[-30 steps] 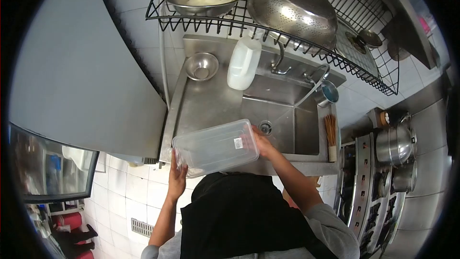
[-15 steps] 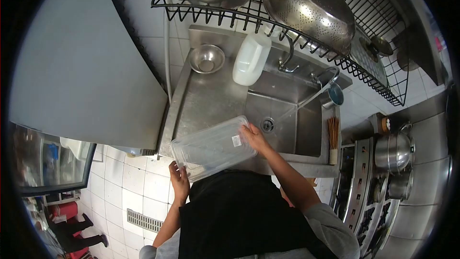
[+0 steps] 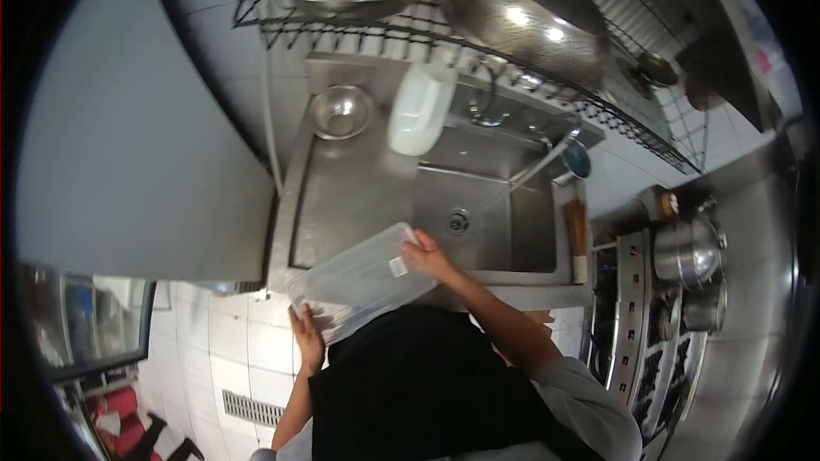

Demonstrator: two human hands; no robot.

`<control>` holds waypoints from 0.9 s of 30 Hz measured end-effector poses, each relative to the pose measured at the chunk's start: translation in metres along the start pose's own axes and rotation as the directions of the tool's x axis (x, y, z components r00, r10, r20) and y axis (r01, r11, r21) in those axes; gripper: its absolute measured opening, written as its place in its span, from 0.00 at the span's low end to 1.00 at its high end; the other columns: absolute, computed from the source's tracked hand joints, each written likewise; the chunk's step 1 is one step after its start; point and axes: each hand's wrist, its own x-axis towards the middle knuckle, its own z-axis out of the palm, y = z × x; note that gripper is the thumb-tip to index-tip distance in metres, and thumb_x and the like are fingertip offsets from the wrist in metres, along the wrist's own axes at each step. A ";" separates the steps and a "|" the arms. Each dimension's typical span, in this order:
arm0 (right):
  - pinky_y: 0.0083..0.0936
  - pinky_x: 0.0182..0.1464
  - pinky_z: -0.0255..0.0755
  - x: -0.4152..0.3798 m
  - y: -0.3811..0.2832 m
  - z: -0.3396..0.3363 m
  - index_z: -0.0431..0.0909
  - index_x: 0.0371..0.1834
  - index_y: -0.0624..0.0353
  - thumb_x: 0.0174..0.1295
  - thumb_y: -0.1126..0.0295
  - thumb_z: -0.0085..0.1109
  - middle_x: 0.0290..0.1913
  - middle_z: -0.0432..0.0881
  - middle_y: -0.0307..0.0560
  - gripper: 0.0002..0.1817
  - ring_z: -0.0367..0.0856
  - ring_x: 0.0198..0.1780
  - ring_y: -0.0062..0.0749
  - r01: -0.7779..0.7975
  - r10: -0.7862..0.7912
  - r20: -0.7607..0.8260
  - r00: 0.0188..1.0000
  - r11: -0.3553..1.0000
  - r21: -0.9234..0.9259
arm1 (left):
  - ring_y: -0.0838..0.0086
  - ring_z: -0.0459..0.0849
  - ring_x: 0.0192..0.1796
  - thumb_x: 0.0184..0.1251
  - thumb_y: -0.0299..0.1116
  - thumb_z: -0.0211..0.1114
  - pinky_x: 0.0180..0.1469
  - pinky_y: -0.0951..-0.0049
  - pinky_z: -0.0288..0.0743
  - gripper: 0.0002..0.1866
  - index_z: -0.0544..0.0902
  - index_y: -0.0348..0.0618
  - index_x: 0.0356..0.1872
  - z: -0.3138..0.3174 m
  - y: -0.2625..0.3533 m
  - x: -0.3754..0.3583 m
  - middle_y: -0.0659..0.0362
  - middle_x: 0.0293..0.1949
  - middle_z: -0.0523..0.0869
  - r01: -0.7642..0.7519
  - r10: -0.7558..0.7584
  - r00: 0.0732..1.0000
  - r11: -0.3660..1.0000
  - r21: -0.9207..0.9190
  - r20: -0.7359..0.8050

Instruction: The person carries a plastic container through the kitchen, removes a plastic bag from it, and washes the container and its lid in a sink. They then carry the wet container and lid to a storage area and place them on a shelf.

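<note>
A clear rectangular plastic container (image 3: 359, 280) with a small white label is tilted in front of my body, over the front edge of the steel counter. My right hand (image 3: 430, 258) grips its upper right end, near the label. At the lower left corner, my left hand (image 3: 307, 339) holds the other end with its fingers at the rim. To the right of the container lies the steel sink basin (image 3: 534, 230), where water runs from the tap (image 3: 565, 141).
A white plastic jug (image 3: 422, 111) and a small steel bowl (image 3: 342, 112) stand at the counter's back. Overhead, a black wire rack (image 3: 393, 32) carries a large colander (image 3: 525, 21) and a steel bowl with pale food. A stove (image 3: 632, 316) with pots stands at right.
The view has shifted, so the sink and rack sit further left. Both hands keep hold of the container, which appears slightly lower and further left.
</note>
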 end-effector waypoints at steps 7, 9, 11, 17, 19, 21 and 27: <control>0.28 0.50 0.77 0.008 -0.022 -0.074 0.75 0.56 0.57 0.73 0.60 0.52 0.50 0.80 0.43 0.16 0.80 0.49 0.29 -0.102 0.107 -0.073 0.992 0.992 0.069 | 0.68 0.77 0.45 0.76 0.52 0.53 0.49 0.69 0.74 0.31 0.65 0.31 0.62 0.003 0.008 0.005 0.51 0.45 0.78 0.009 -0.009 0.994 1.000 -0.001 -0.105; 0.33 0.51 0.80 0.015 -0.036 -0.136 0.75 0.54 0.60 0.72 0.62 0.51 0.49 0.81 0.48 0.15 0.82 0.48 0.36 -0.054 0.102 -0.184 0.978 0.967 0.249 | 0.70 0.81 0.37 0.76 0.52 0.54 0.38 0.71 0.78 0.28 0.67 0.35 0.60 0.014 0.044 -0.010 0.53 0.41 0.78 0.018 -0.023 0.999 0.995 -0.101 -0.048; 0.34 0.50 0.81 0.025 -0.048 -0.196 0.75 0.52 0.62 0.71 0.67 0.51 0.46 0.82 0.50 0.13 0.84 0.46 0.39 0.033 0.107 -0.401 0.910 0.945 0.326 | 0.69 0.83 0.36 0.75 0.50 0.55 0.35 0.69 0.80 0.25 0.68 0.38 0.57 0.019 0.060 -0.019 0.53 0.40 0.78 0.004 -0.010 0.999 0.983 -0.184 -0.030; 0.34 0.51 0.80 0.043 -0.084 -0.311 0.70 0.57 0.65 0.72 0.72 0.46 0.49 0.82 0.52 0.15 0.83 0.50 0.42 0.199 -0.014 -0.587 0.809 0.947 0.252 | 0.60 0.84 0.48 0.70 0.37 0.61 0.44 0.63 0.83 0.26 0.66 0.33 0.62 0.046 0.099 -0.035 0.46 0.53 0.79 -0.055 0.062 0.998 0.959 -0.278 0.016; 0.36 0.54 0.78 0.055 -0.081 -0.342 0.70 0.57 0.65 0.73 0.71 0.43 0.51 0.80 0.53 0.15 0.80 0.53 0.43 0.287 0.008 -0.637 0.770 0.889 0.358 | 0.59 0.81 0.53 0.69 0.34 0.63 0.51 0.61 0.82 0.28 0.65 0.29 0.64 0.052 0.100 -0.039 0.44 0.56 0.76 -0.099 0.099 0.995 0.959 -0.267 -0.012; 0.39 0.56 0.77 0.069 -0.083 -0.367 0.69 0.57 0.65 0.73 0.70 0.40 0.52 0.78 0.53 0.15 0.78 0.54 0.44 0.386 0.077 -0.665 0.743 0.763 0.519 | 0.61 0.81 0.54 0.68 0.35 0.63 0.53 0.63 0.81 0.29 0.65 0.28 0.64 0.068 0.108 -0.049 0.44 0.55 0.77 -0.134 0.120 0.990 0.957 -0.258 -0.068; 0.44 0.63 0.72 0.088 -0.077 -0.390 0.64 0.57 0.67 0.70 0.72 0.46 0.57 0.71 0.54 0.15 0.74 0.56 0.44 0.518 0.050 -0.641 0.766 0.543 0.661 | 0.63 0.81 0.54 0.70 0.37 0.64 0.55 0.67 0.80 0.30 0.64 0.29 0.65 0.103 0.148 -0.081 0.44 0.57 0.76 -0.280 0.231 0.928 0.950 -0.139 -0.293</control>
